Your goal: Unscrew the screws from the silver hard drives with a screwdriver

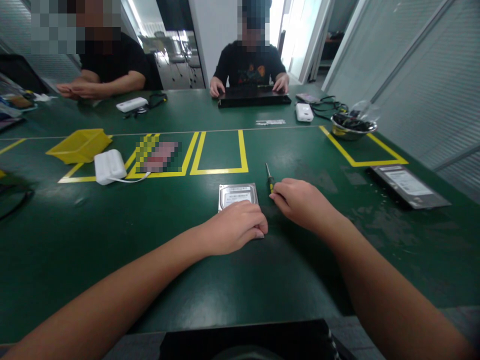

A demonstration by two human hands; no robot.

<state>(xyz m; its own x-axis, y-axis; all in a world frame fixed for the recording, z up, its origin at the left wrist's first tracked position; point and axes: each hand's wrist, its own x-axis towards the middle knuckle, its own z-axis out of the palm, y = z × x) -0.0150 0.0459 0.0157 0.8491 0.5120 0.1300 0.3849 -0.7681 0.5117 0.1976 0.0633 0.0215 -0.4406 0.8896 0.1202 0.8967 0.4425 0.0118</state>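
Observation:
A silver hard drive (237,191) with a white label lies on the green table in front of me. My left hand (240,225) covers its near part, fingers curled at the right edge. My right hand (294,197) is closed around a screwdriver (270,182) with a dark and yellow handle. The metal shaft points away from me, tip up, just right of the drive and apart from it. The lower half of the drive is hidden under my left hand.
A larger drive-like metal unit (407,184) lies at right. Beyond it stands a metal bowl (352,132) of dark items. Left are a yellow bin (80,146) and a white power bank (110,166) with a cable. Two people sit opposite, one with hands on a black flat case (255,97).

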